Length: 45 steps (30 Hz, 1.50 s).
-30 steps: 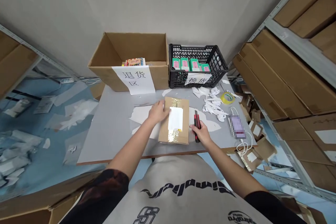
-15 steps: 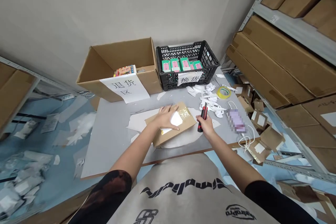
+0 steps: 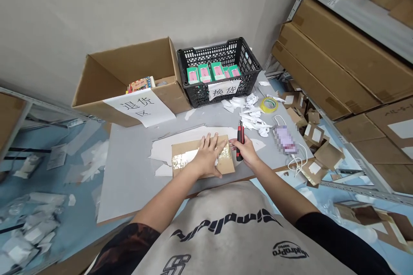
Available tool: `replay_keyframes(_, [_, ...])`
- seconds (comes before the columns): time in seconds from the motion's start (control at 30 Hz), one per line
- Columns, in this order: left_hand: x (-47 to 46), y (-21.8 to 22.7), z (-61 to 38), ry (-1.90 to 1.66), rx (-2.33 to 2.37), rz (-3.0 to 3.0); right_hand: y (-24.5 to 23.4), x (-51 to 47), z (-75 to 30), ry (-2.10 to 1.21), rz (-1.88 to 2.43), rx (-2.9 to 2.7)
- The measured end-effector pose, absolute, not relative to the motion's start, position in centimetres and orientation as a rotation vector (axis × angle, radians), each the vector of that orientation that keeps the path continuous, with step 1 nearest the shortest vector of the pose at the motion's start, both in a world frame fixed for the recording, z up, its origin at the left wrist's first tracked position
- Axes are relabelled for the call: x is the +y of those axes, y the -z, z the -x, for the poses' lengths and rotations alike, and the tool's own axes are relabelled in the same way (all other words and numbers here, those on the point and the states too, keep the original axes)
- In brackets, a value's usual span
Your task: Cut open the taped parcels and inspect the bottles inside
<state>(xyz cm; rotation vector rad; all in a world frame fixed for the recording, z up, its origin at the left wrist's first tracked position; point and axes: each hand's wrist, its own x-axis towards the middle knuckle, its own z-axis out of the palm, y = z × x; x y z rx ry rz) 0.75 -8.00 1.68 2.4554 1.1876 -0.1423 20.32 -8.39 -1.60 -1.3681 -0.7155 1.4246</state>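
A small cardboard box, taped with shiny clear tape and bearing a white label, lies flat on the table. My left hand rests on its top with the fingers spread, covering part of the label. At the box's right end, my right hand is closed around a red and black utility knife, held upright. Some of its fingertips are close to the box's edge; whether they touch it I cannot tell. Torn white paper lies under and around the box.
Behind stand a large open carton with a paper sign and a black crate of green-and-pink boxes. Right on the table are crumpled paper strips, a tape roll and a phone with cable. Shelves of cartons flank the right.
The box has turned and now lies squarer to the table's front edge. My left hand has shifted and lies flatter on it. My right hand with the knife has come closer to the box.
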Motion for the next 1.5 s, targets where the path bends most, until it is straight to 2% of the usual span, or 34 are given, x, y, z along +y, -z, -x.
replay_keyframes(0.33, [-7.0,-1.6,-1.8,0.205,1.177,-2.506,1.1,-7.1,-21.5,-1.482,1.406,-0.810])
replay_keyframes(0.7, [-7.1,-2.1,-1.3,0.263,1.197,-2.686,-0.5,-8.4,-29.0,-1.662,1.611,-1.615])
replay_keyframes(1.2, [-7.0,-1.8,-1.0,0.246,1.167,-2.662,-0.5,-7.2,-29.1,-1.792,1.580,-1.701])
replay_keyframes(1.37, [-6.9,-1.0,-0.5,0.198,1.139,-2.645,-1.7,-5.6,-29.6,-1.795,1.573,-1.890])
replay_keyframes(1.5, [-6.8,-0.8,-0.4,0.188,1.136,-2.622,-3.0,-4.6,-29.6,-1.645,1.615,-2.138])
